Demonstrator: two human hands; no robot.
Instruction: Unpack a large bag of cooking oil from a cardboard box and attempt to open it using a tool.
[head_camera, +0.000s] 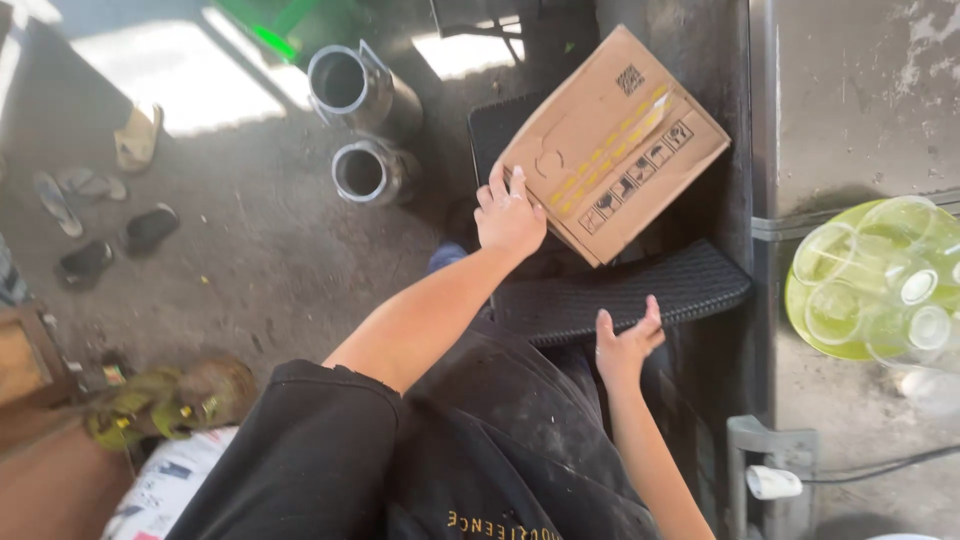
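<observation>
Cardboard box (612, 145) blocks ahead; metal cylinders (362, 130) crowd left; glass cups (880, 275) right; bare floor (250, 250) open left.

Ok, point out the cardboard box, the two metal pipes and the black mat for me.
cardboard box (615, 140), head view, middle of its top flap.
metal pipes (362, 172), head view, rim of the nearer one.
black mat (620, 295), head view, bare ribbed surface below the box.
</observation>
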